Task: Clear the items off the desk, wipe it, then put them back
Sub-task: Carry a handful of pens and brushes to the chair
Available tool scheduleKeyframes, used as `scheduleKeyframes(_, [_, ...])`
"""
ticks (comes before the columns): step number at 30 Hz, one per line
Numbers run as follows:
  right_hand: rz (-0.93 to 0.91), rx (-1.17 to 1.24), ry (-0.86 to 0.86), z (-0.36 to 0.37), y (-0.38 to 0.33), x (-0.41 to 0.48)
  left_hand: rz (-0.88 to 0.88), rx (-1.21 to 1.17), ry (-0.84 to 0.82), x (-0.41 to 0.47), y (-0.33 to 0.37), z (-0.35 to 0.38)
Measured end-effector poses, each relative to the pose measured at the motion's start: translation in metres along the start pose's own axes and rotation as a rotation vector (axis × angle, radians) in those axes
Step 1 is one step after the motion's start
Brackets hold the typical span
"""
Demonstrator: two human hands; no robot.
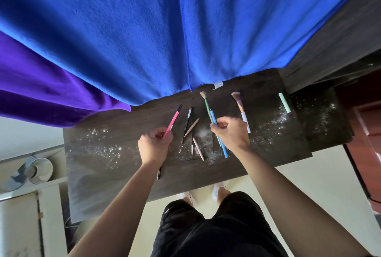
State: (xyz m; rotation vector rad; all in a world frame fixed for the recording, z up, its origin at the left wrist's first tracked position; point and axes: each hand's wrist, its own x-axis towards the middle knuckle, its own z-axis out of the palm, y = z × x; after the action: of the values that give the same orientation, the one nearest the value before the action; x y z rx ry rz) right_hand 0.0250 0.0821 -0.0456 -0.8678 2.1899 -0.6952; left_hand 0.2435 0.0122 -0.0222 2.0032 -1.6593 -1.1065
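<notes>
- Your left hand [155, 145], centre-left of frame: fingers curled round lower end of pink pen [172, 122]; its black tip points up-right, beyond knuckles.
- Your right hand [231, 133], centre: thumb and curled fingers grip blue-handled brush [212, 116] mid-handle; bristles toward upper frame, tail showing below hand.
- Between hands, on dark desk [103, 176]: black pencil [186, 126], beige stick [191, 127].
- White-handled brush [241, 106] just right of right hand; mint tube [284, 102] further right.
- Glitter specks [107, 149] scattered over desk.
</notes>
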Motion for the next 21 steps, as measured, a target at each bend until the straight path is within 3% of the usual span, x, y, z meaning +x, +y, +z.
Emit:
scheduleKeyframes(5, [-0.067,0.145,0.111,-0.03,-0.027,-0.019,0.098,-0.167,0.008,-0.009,0.036,-0.025])
scheduleKeyframes(10, [-0.055,0.305,0.31,-0.064,-0.053,-0.06,0.308,-0.296,-0.076,-0.014,0.079,-0.041])
scheduleKeyframes(16, [0.141,0.392,0.615,-0.085,-0.014,-0.161,0.545,-0.361,-0.37,-0.049,0.125,-0.005])
scheduleKeyframes(21, [0.286,0.41,0.886,-0.116,0.041,-0.266,0.672,-0.339,-0.678,-0.14,0.158,0.049])
